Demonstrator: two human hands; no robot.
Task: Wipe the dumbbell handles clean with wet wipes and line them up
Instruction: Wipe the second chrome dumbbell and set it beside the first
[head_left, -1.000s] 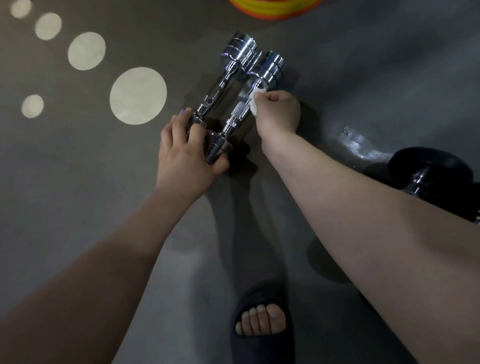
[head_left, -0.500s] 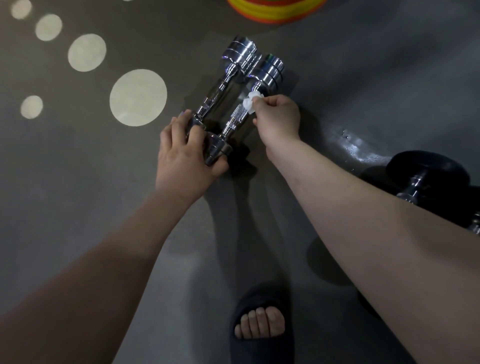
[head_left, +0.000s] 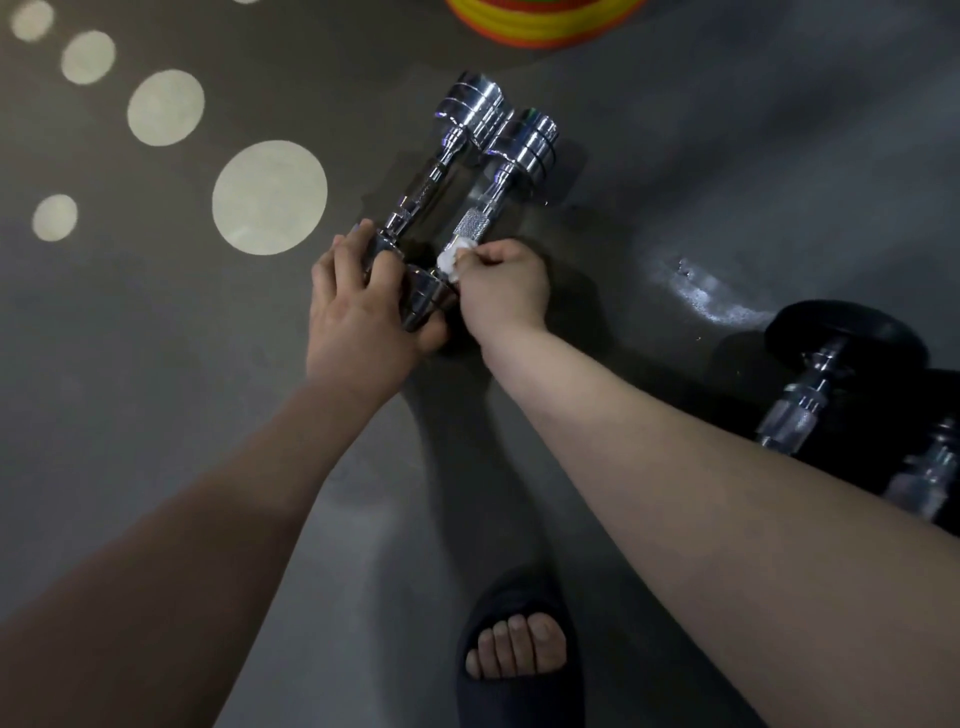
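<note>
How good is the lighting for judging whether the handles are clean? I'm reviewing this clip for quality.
Head view: dim overall; bright glare on the two chrome dumbbells could mask smudges; the wet wipe in the right hand is blown out white; the black dumbbells at right sink into shadow; the wide-angle lens stretches both forearms at the edges.

Both arms outstretched; left grip (head_left: 358, 312) curled, clasping; right grip (head_left: 506, 291) pinching.
</note>
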